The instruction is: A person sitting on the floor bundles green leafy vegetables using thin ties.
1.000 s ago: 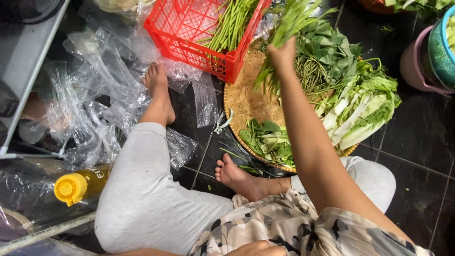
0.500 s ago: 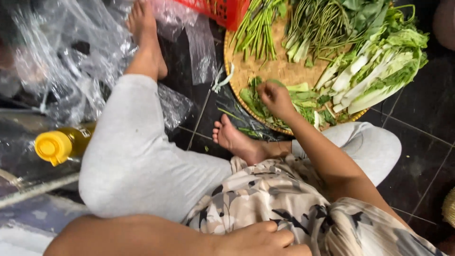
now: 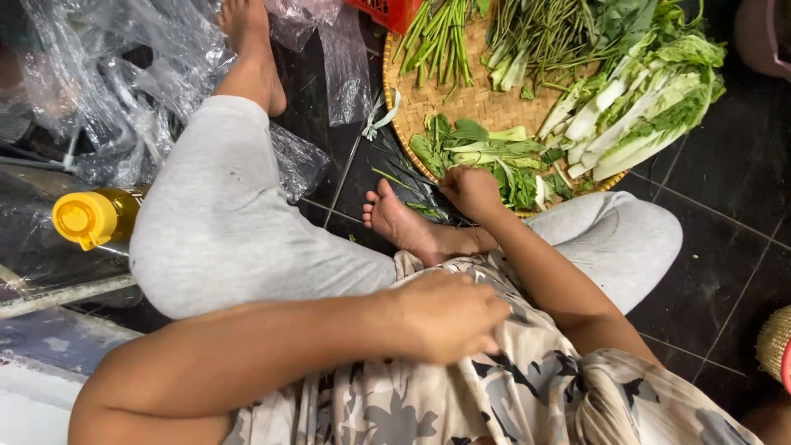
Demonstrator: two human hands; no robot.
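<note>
A dark tiled floor (image 3: 725, 189) with pale grout lines fills the frame, and the person sits on it in grey trousers and a patterned top, one bare foot near the top left and the other tucked in at centre. Crumpled clear plastic bags (image 3: 124, 74) spread over the upper left. A round woven tray (image 3: 470, 99) lies in the upper middle, its far edge under the corner of a red crate (image 3: 387, 12). On the tray's right side rest pale-stemmed leafy cabbages (image 3: 634, 115); thin green stalks (image 3: 441, 41) lie along its top, and a small heap of loose green leaves (image 3: 486, 152) sits at its near edge. A yellow-capped oil bottle (image 3: 91, 218) lies at the left edge.

The right hand (image 3: 471, 191) is at the tray's near rim, fingers curled in on the loose green leaves. The left hand (image 3: 449, 317) rests on the patterned top at the lap, fingers bent and gripping nothing visible.
</note>
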